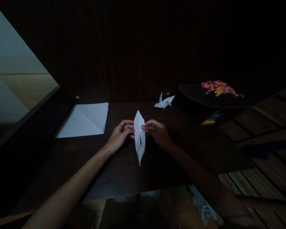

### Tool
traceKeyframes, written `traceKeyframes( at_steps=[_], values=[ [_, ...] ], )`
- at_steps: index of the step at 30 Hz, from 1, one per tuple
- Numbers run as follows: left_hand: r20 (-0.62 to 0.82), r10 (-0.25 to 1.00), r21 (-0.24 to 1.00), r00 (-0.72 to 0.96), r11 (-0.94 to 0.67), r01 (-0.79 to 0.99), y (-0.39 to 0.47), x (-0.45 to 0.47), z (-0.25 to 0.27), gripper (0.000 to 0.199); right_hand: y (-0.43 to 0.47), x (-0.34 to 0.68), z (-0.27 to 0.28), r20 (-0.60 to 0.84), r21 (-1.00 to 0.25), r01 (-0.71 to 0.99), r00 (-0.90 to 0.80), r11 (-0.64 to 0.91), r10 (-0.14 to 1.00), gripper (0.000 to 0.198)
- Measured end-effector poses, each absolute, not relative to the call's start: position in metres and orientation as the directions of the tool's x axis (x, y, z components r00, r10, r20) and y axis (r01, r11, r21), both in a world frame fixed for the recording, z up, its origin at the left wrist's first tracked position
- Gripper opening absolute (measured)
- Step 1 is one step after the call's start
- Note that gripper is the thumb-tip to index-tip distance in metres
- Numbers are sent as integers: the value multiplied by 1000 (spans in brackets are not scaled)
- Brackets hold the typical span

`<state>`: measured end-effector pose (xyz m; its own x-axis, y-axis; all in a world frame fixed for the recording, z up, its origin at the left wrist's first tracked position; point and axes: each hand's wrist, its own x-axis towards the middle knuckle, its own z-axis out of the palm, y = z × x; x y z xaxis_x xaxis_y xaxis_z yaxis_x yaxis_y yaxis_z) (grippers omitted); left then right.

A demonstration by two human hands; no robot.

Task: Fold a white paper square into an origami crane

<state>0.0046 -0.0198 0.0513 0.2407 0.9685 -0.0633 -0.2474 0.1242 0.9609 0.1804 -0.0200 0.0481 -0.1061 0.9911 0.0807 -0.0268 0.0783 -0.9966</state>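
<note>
Through my head feed I see the left hand (121,133) and right hand (159,129) pinching opposite edges of one folded white paper (139,122), my right thumb across its front. It sits between them over the dark wooden tabletop (119,175), pointed at both ends, a slit open in its lower half. Left of the left hand lies a stack of white paper sheets (83,119). Beyond the right hand rests an origami crane (165,102); farther right, a heap of small multicoloured pieces (219,87).
</note>
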Motion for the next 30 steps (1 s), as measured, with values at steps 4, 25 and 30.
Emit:
traceKeyframes(
  at_steps=[4,25,30],
  values=[
    [-6,979,983,203,43,-180,-20,4,53,22,-20,179,48,60,-998,-44,-141,54,988,33],
    [110,967,994,229,-104,-38,-24,0,60,22,-24,183,52,214,-976,2,-175,218,961,26],
    [139,965,990,223,-136,-27,-25,1,63,18,-23,183,51,259,-965,18,-122,263,958,24]
  ],
)
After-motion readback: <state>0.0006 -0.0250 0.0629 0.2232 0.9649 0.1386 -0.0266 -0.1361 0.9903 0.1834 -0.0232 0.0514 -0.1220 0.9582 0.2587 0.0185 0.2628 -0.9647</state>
